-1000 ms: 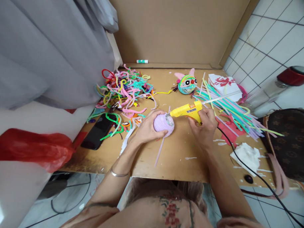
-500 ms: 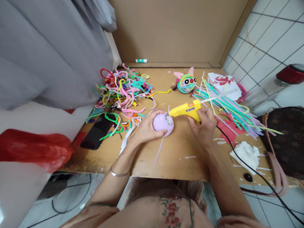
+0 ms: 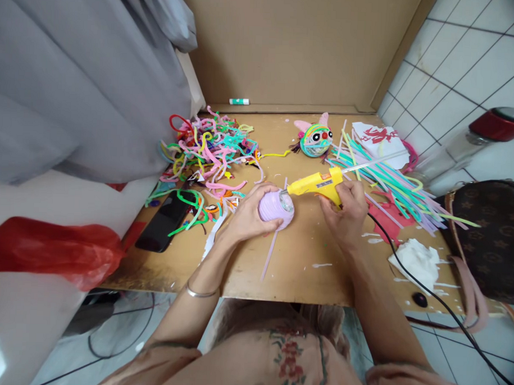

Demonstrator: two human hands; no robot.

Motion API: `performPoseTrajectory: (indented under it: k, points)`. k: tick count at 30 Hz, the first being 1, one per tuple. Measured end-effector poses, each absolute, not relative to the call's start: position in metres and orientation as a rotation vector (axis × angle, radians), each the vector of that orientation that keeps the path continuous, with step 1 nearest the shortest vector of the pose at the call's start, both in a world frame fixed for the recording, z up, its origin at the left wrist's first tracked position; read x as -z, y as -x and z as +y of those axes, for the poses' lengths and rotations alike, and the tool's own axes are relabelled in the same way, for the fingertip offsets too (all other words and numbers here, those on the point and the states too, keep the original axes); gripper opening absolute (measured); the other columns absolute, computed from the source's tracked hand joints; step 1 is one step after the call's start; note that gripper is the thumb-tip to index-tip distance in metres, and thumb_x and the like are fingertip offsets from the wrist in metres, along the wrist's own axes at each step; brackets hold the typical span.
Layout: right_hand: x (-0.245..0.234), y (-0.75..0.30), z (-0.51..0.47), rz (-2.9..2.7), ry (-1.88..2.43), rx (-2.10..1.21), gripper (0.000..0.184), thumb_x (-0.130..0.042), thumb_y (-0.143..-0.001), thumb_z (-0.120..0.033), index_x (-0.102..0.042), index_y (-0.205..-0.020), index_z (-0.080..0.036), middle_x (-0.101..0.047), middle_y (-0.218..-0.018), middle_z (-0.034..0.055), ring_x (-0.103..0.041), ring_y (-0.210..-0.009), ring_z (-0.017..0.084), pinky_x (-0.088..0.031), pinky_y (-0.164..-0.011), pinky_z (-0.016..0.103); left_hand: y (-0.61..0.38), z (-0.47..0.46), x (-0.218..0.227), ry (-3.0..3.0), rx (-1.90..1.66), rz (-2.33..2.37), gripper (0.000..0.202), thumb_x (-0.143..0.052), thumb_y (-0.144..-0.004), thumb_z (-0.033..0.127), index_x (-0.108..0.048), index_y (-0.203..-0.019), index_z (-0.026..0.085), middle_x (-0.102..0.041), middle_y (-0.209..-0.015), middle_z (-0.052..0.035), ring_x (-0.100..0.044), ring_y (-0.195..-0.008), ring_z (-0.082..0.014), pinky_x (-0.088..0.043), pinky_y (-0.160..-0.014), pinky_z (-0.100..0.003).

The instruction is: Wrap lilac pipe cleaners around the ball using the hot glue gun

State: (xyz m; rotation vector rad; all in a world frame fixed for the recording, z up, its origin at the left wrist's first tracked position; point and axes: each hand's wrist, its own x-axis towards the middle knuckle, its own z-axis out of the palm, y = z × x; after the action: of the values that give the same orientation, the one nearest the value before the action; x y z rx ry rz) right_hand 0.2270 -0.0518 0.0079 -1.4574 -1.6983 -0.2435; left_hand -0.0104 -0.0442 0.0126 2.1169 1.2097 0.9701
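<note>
My left hand (image 3: 248,216) is wrapped round a lilac ball (image 3: 273,209) wound with pipe cleaner, holding it just above the brown tabletop (image 3: 299,261). A loose lilac strand (image 3: 270,255) trails from the ball toward me. My right hand (image 3: 347,214) grips a yellow glue gun (image 3: 317,184). Its nozzle touches the ball's open top, where a shiny patch shows. A clear glue stick juts from the gun's back, and its black cord (image 3: 410,276) runs off to the right.
A tangle of coloured pipe cleaners (image 3: 208,151) lies at the back left and a black phone (image 3: 165,220) beside it. A finished striped ball with eyes (image 3: 314,139), straight pipe cleaners (image 3: 392,186), a white tissue (image 3: 415,261) and a brown bag (image 3: 491,240) sit to the right.
Almost nothing: the glue gun's nozzle has stayed at the top of the lilac ball, with both hands shifting only slightly.
</note>
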Motion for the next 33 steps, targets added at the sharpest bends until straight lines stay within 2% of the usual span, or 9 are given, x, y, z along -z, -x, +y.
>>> performPoseTrajectory:
  k: [12,20,24,27,33]
  points:
    - [-0.001,-0.231,-0.046,-1.668,1.31,0.212,0.011,-0.063,-0.081,-0.031,-0.059,-0.082,-0.021,-0.055,-0.084,0.0035,-0.056,-0.077,0.019,-0.049,-0.067,0.031,0.011,-0.043,-0.01,-2.129,-0.988,1.18,0.061,-0.074,-0.064,0.029,-0.052,-0.121,0.021,-0.061,-0.128,-0.0102,-0.058,-0.122,-0.0293,-0.043,-0.111,-0.047]
    - [0.017,-0.25,-0.026,-1.334,1.659,0.06,0.034,-0.067,-0.073,-0.047,-0.064,-0.09,-0.018,-0.057,-0.084,0.0039,-0.055,-0.084,0.023,-0.049,-0.08,0.041,0.012,-0.043,-0.007,-2.128,-0.983,1.217,0.064,-0.074,-0.066,0.033,-0.051,-0.124,0.02,-0.06,-0.13,-0.0105,-0.057,-0.123,-0.0295,-0.044,-0.11,-0.045]
    - [0.028,-0.275,-0.015,-1.183,1.836,0.128,0.043,-0.065,-0.071,-0.043,-0.06,-0.103,-0.016,-0.061,-0.099,0.0091,-0.055,-0.094,0.027,-0.046,-0.088,0.045,0.012,-0.041,-0.003,-2.119,-0.994,1.238,0.07,-0.076,-0.064,0.035,-0.049,-0.127,0.019,-0.06,-0.131,-0.0111,-0.058,-0.122,-0.0299,-0.045,-0.109,-0.045]
    - [0.034,-0.288,-0.011,-1.205,2.01,0.182,0.042,-0.062,-0.076,-0.04,-0.058,-0.107,-0.013,-0.061,-0.106,0.0148,-0.055,-0.101,0.031,-0.042,-0.093,0.048,0.013,-0.037,0.0,-2.105,-1.033,1.261,0.069,-0.076,-0.064,0.035,-0.052,-0.126,0.019,-0.061,-0.127,-0.0102,-0.06,-0.119,-0.0293,-0.047,-0.106,-0.045]
    - [0.033,-0.284,-0.016,-1.371,2.157,0.389,0.037,-0.054,-0.087,-0.034,-0.06,-0.112,-0.008,-0.06,-0.111,0.0229,-0.05,-0.105,0.035,-0.037,-0.09,0.05,0.017,-0.026,0.003,-2.001,-1.257,1.409,0.066,-0.076,-0.062,0.033,-0.055,-0.123,0.018,-0.061,-0.128,-0.0106,-0.059,-0.119,-0.0292,-0.047,-0.106,-0.044]
